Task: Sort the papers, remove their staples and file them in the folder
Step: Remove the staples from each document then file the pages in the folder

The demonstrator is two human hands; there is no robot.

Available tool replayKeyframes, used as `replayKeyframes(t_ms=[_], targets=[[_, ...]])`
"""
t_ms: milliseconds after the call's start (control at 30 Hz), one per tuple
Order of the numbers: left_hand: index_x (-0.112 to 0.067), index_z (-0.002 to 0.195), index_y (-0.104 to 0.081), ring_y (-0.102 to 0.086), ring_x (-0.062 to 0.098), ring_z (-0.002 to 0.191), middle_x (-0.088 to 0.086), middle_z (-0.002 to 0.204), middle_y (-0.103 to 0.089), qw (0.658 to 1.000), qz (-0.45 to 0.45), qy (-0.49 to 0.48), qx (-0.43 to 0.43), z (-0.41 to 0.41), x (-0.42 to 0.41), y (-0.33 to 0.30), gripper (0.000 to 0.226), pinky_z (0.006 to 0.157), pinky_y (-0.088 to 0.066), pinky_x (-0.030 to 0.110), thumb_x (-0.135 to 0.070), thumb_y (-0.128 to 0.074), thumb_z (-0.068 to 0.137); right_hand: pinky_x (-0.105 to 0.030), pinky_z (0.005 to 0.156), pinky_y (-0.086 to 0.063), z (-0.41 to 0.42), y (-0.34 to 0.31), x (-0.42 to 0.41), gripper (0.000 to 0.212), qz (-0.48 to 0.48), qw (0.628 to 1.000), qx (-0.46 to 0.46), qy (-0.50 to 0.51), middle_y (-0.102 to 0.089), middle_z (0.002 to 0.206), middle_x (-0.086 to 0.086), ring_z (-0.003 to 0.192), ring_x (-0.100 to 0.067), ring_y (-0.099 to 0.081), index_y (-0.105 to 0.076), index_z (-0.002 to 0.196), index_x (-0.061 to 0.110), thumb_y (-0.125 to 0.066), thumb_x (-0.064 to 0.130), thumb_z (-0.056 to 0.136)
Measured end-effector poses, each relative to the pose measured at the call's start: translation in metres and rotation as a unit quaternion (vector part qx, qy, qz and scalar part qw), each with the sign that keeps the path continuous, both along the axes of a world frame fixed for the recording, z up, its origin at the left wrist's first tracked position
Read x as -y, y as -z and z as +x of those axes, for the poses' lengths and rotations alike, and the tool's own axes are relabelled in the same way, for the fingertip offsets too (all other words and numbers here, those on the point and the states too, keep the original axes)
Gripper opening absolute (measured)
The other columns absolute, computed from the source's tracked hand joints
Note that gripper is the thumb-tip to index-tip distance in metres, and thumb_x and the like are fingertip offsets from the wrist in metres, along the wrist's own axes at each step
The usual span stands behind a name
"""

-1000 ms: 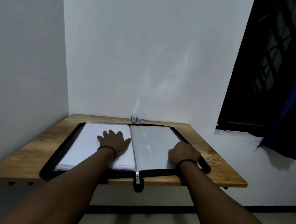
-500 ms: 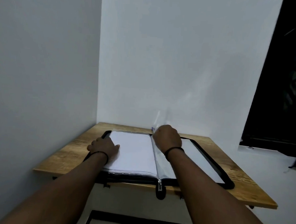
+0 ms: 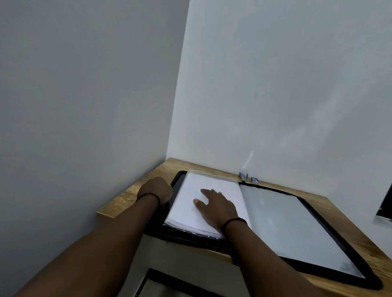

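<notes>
A: Where are the papers (image 3: 201, 205)?
B: Filed in the folder (image 3: 334, 272), left half, on the table (image 3: 128, 199).
A: Hands?
B: Right hand (image 3: 217, 207) flat, pressing the stack; left hand (image 3: 156, 189) curled on the folder's left edge. Seems nearly done; closing remains.

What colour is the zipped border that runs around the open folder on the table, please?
Black; the folder's border shows clearly in the head view, against the wooden table.
</notes>
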State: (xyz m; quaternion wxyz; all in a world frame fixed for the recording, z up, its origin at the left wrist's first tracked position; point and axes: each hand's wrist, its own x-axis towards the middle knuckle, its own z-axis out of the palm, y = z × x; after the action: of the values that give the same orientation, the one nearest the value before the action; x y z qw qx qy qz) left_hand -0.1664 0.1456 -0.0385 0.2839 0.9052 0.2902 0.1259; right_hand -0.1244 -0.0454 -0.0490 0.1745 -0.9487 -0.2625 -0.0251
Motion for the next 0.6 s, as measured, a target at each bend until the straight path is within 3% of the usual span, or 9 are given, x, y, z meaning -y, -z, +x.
replayKeyframes(t_ms=[67,133,267,300,367,400,433,500,600], targets=[[-0.009,0.106,-0.066,-0.061,0.032,0.112,0.015,0.126,-0.064,1.000,-0.007,0.003,-0.004,0.003,-0.001,0.000,0.029,0.085,-0.044,0.031,-0.027,-0.047,0.095,-0.049,0.122,-0.009,0.004,0.012,-0.004,0.058,-0.071,0.997,-0.015,-0.015,-0.017,0.167,-0.002,0.153,-0.026,-0.012,-0.020,0.158,0.036,-0.023,0.057,0.103],[-0.010,0.110,-0.066,-0.059,0.031,0.115,0.014,0.131,-0.062,0.999,-0.032,0.009,-0.006,0.007,-0.007,0.002,0.034,0.088,-0.043,0.031,-0.032,-0.043,0.098,-0.053,0.121,-0.005,0.006,0.015,-0.010,0.058,-0.093,0.995,-0.009,-0.021,-0.010,0.168,-0.003,0.154,-0.029,-0.006,-0.015,0.158,0.038,-0.015,0.057,0.103],[-0.004,0.141,-0.049,-0.046,0.030,0.134,0.018,0.151,-0.044,0.991,-0.130,0.015,0.028,0.009,-0.015,-0.004,0.048,0.108,-0.037,0.031,-0.029,-0.028,0.107,-0.054,0.121,-0.001,-0.002,0.008,-0.010,0.057,-0.085,0.995,-0.032,-0.031,-0.004,0.169,-0.002,0.154,-0.032,0.000,-0.010,0.159,0.038,-0.013,0.055,0.104],[0.002,0.138,-0.050,-0.049,0.030,0.130,0.022,0.146,-0.047,0.985,-0.161,0.036,0.048,0.006,-0.006,-0.012,0.044,0.103,-0.040,0.028,-0.024,-0.028,0.108,-0.054,0.122,-0.001,0.000,0.005,-0.005,0.057,-0.067,0.997,-0.039,-0.030,-0.004,0.169,-0.001,0.155,-0.031,0.000,-0.010,0.159,0.038,-0.013,0.055,0.105],[0.005,0.105,-0.061,-0.060,0.026,0.089,0.022,0.106,-0.062,0.950,-0.275,0.054,0.138,0.002,0.006,-0.029,0.032,0.068,-0.048,0.020,-0.015,-0.037,0.107,-0.055,0.123,-0.002,0.003,-0.007,-0.001,0.058,-0.018,0.998,-0.056,-0.037,-0.006,0.168,0.001,0.155,-0.030,-0.002,-0.011,0.159,0.039,-0.011,0.057,0.103],[0.000,0.090,-0.060,-0.055,0.020,0.070,0.017,0.088,-0.059,0.928,-0.319,0.052,0.184,0.000,0.011,-0.039,0.030,0.052,-0.044,0.019,-0.018,-0.041,0.106,-0.054,0.123,-0.005,0.005,-0.017,0.001,0.061,0.021,0.996,-0.066,-0.047,-0.010,0.168,0.002,0.155,-0.029,-0.007,-0.015,0.159,0.037,-0.010,0.058,0.102],[-0.006,0.080,-0.058,-0.050,0.019,0.060,0.013,0.078,-0.056,0.901,-0.365,0.054,0.226,-0.001,0.014,-0.051,0.034,0.046,-0.040,0.020,-0.024,-0.044,0.105,-0.051,0.123,-0.010,0.004,-0.029,0.004,0.061,0.068,0.993,-0.075,-0.060,-0.018,0.166,0.000,0.153,-0.026,-0.015,-0.024,0.158,0.031,-0.010,0.056,0.103],[-0.011,0.073,-0.054,-0.048,0.021,0.055,0.011,0.068,-0.053,0.854,-0.428,0.098,0.278,0.004,0.032,-0.077,0.045,0.048,-0.040,0.022,-0.040,-0.043,0.105,-0.044,0.121,-0.022,0.002,-0.061,0.016,0.059,0.184,0.976,-0.100,-0.061,-0.037,0.159,-0.009,0.145,-0.025,-0.035,-0.043,0.149,0.013,-0.017,0.047,0.108],[-0.011,0.085,-0.060,-0.060,0.023,0.060,0.009,0.073,-0.063,0.817,-0.455,0.204,0.289,0.013,0.074,-0.106,0.048,0.056,-0.053,0.029,-0.048,-0.036,0.105,-0.042,0.116,-0.034,-0.002,-0.107,0.050,0.076,0.315,0.937,-0.146,-0.034,-0.049,0.149,-0.014,0.137,-0.027,-0.047,-0.052,0.143,0.009,-0.023,0.065,0.101]])
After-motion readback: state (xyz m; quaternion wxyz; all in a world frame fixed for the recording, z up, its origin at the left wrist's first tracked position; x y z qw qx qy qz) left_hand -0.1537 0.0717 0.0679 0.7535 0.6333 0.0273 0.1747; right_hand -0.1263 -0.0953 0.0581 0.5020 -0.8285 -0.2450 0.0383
